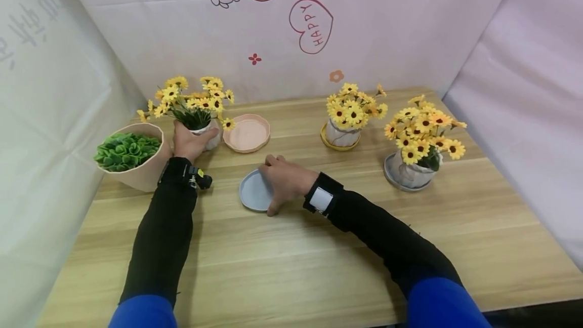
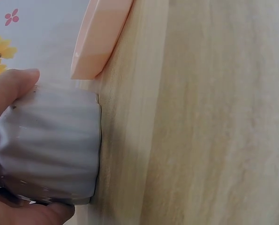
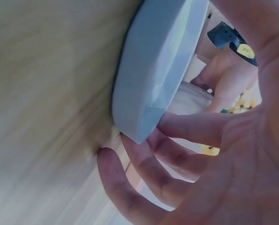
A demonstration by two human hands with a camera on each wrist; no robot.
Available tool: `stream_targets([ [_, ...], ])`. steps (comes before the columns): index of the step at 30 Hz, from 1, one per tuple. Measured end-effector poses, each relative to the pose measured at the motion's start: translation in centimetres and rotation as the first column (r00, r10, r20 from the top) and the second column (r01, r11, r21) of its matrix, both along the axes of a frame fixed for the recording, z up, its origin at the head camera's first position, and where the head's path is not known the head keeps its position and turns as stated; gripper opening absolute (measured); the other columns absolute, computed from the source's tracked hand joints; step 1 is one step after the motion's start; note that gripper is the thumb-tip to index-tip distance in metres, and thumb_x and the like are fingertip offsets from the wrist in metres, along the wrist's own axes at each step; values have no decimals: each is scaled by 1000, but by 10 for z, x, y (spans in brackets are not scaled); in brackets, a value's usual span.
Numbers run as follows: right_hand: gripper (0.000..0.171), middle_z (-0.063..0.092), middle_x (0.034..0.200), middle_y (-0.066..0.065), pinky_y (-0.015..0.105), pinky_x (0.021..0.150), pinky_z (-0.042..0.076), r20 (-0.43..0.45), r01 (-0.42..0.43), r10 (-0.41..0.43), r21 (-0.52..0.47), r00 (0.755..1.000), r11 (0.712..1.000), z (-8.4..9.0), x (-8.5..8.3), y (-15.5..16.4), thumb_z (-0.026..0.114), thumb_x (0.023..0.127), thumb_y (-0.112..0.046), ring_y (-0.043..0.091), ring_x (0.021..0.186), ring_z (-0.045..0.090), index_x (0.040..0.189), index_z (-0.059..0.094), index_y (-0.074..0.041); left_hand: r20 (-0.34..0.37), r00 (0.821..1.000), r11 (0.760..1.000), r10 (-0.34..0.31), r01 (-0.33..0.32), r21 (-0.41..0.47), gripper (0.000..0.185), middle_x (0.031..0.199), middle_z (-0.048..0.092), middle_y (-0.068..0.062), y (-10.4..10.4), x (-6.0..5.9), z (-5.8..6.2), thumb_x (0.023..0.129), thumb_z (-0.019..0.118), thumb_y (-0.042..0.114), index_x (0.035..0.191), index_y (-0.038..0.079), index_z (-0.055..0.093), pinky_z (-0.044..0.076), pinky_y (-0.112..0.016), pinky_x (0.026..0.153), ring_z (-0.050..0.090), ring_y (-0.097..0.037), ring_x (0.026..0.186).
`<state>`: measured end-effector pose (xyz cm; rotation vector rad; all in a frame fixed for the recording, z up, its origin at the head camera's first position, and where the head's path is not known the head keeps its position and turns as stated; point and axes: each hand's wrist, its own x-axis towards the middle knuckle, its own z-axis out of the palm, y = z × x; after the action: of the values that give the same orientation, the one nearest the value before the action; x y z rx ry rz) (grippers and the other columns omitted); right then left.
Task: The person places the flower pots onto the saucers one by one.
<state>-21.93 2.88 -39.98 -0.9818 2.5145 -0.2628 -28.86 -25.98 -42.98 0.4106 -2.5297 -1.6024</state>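
Two hands work on the wooden tabletop (image 1: 319, 267), both near its middle-left part. Nearest to the person, the right hand (image 1: 286, 180) lies over the grey saucer (image 1: 253, 191), which sits flat on the wood a little left of the middle. Its fingers (image 3: 177, 131) curl around the rim of the saucer and touch the edge, so the hand grasps it from the right side. The saucer is round, so it has no long axis; its open face points up. It looks stiff and smooth, probably ceramic or hard plastic, light but possibly brittle, and the thin rim is the natural place to take it.

Farther back, toward the left edge, the left hand (image 1: 189, 143) is wrapped around the small ribbed pot (image 2: 50, 145) of yellow flowers (image 1: 191, 97). The thumb and fingers are closed around the pot's wall. The pot stands upright, its axis vertical, flowers pointing up. The ribs should help the grip; the top looks light.

Just right of this pot lies a pink saucer (image 1: 248, 133). Beside the left edge stands a beige pot with green leaves (image 1: 129, 153). Toward the right edge, two more flower pots stand on saucers, one yellow (image 1: 341, 138) and one grey (image 1: 410, 173).
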Motion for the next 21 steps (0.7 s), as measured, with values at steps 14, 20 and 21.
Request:
stream_targets([
  [14,108,48,146,12,41,104,56,-13,19,-20,-53,1000,998,-3,5,28,99,67,-47,28,126,49,154,47,-10,32,999,1000,-24,25,-19,118,176,18,-18,1,2,6,92,81,43,169,12,-3,24,-46,135,23,-33,163],
  [20,111,46,148,12,41,105,56,0,25,-25,-34,1000,999,-4,6,28,99,68,-48,28,128,47,157,45,-11,43,998,999,-51,52,-16,119,177,13,-19,2,13,5,93,79,44,169,12,-7,24,-48,135,19,-35,164],
  [21,111,46,149,11,41,105,56,0,24,-24,-35,1000,999,-4,5,27,99,68,-48,28,128,47,157,45,-11,47,997,998,-58,59,-10,120,178,9,-18,2,15,5,94,78,44,169,13,-10,23,-48,135,17,-34,165],
])
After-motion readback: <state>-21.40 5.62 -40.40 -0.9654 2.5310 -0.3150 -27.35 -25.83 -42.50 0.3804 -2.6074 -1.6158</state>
